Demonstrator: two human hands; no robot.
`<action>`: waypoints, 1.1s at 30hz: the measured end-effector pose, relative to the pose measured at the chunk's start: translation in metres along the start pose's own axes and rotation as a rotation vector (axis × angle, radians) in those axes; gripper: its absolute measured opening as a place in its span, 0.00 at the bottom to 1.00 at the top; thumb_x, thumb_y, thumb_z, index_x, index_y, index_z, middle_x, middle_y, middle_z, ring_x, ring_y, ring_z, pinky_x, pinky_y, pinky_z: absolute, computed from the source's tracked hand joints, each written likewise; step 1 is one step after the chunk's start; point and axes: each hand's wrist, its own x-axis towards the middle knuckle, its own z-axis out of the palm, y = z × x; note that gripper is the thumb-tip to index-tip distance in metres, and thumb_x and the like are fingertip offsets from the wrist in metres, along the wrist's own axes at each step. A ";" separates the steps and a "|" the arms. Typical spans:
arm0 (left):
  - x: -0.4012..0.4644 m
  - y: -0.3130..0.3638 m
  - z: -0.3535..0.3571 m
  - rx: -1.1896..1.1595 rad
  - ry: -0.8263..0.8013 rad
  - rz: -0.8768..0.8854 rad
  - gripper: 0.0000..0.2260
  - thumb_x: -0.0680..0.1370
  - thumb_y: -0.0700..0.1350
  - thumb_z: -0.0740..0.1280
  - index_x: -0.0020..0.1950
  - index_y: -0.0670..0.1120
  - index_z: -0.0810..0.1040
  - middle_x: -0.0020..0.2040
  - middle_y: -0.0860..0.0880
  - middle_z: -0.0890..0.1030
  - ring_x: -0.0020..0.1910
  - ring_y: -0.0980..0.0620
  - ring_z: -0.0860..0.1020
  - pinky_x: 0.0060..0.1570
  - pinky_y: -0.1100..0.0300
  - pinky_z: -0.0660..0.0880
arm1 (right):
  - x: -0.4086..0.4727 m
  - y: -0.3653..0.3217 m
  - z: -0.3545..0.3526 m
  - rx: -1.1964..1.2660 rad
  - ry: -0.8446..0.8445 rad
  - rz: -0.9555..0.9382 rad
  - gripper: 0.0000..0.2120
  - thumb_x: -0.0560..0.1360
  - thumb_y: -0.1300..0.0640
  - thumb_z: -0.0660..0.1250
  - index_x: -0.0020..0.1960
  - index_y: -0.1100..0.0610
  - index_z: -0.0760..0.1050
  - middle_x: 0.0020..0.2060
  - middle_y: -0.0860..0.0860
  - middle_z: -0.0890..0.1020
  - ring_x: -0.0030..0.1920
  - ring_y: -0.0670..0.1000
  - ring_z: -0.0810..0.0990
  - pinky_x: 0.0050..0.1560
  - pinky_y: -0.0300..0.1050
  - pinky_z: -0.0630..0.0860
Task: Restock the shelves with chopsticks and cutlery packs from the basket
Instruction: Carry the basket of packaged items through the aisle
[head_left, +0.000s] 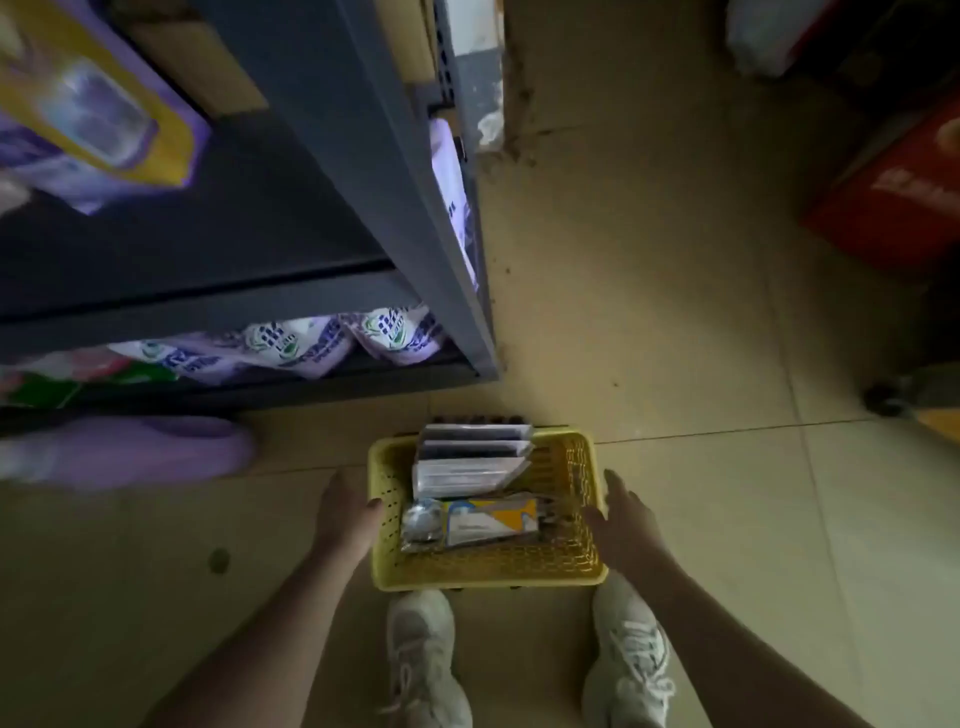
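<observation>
— So, where do the hands sit?

— Down at the yellow perforated plastic basket (485, 569) on the beige tiled floor (675, 312). Left hand (349, 512) is against its left wall, thumb hooked over the rim. Right hand (621, 512) is against the right wall, thumb lying on the rim. Whether the other fingers really clamp the walls, I cannot tell; they run down the outside, fairly straight.

— And the stock?

— All between the two hands, inside the basket. Beyond the thumbs stands a row of flat clear-and-dark packs (470, 460), leaning on one another. Level with the thumbs lies a pack with a white, yellow and blue card label (491, 522), and touching its end nearer the left hand, a clear bag of shiny round pieces (423, 525).

— Shelves?

— Dark grey metal shelving unit (363, 156), ahead of the left hand, well apart from the basket. Lilac-and-white soft packs (311, 343) fill its lowest level; a purple-and-yellow pack (104, 114) lies higher up.

— Anything else?

— Two pale lace-up trainers (423, 660) just behind the basket, below the wrists. A lilac rounded thing (130, 452), blurred, beyond the left hand. A red carton (893, 202) far past the right one.
</observation>
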 end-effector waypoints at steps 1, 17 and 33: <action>0.008 -0.005 0.005 0.014 0.011 -0.066 0.29 0.73 0.38 0.66 0.72 0.37 0.59 0.68 0.35 0.69 0.61 0.36 0.73 0.54 0.50 0.73 | 0.011 0.000 0.007 -0.009 0.016 -0.001 0.27 0.78 0.52 0.57 0.74 0.54 0.53 0.64 0.59 0.73 0.61 0.61 0.75 0.59 0.57 0.74; -0.021 -0.031 -0.018 -0.062 -0.073 0.045 0.11 0.70 0.44 0.72 0.42 0.41 0.71 0.36 0.44 0.75 0.35 0.46 0.73 0.35 0.56 0.66 | -0.014 -0.011 -0.030 0.198 0.135 0.133 0.06 0.73 0.58 0.65 0.44 0.60 0.71 0.33 0.52 0.75 0.31 0.48 0.70 0.29 0.40 0.66; -0.331 -0.051 -0.278 -0.394 0.081 -0.008 0.03 0.74 0.36 0.66 0.45 0.43 0.75 0.45 0.38 0.80 0.40 0.44 0.76 0.40 0.54 0.72 | -0.335 -0.196 -0.202 -0.347 0.046 -0.346 0.09 0.74 0.58 0.62 0.36 0.55 0.66 0.41 0.55 0.77 0.41 0.55 0.74 0.38 0.42 0.66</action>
